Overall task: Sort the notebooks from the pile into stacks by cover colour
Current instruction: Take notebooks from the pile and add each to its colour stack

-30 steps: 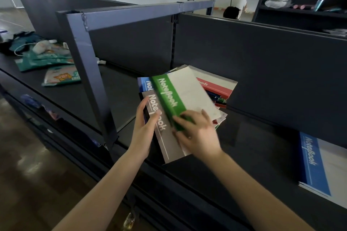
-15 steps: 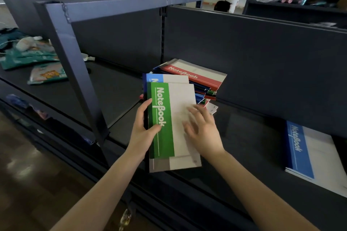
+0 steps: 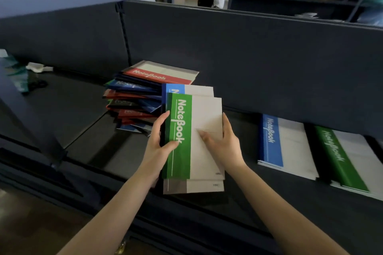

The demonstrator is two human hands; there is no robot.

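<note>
Red-topped pile (image 3: pixel 134 97) of mixed notebooks is sitting on the left part of the dark shelf (image 3: pixel 116 151). Just right of it, the left hand (image 3: pixel 159 143) is gripping the spine side of a green notebook (image 3: pixel 192 136), thumb on the cover, with a blue notebook (image 3: pixel 176 88) and a grey notebook (image 3: pixel 186 186) lying underneath. The right hand (image 3: pixel 223 145) is pinching the opposite edge. Further right, a blue stack (image 3: pixel 286 147) and a green stack (image 3: pixel 348 163) are lying side by side.

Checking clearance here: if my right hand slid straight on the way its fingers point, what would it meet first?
Probably the shelf's dark back panel. The right hand points away along the right edge of the green notebook; nothing shows between; depth unclear.
</note>
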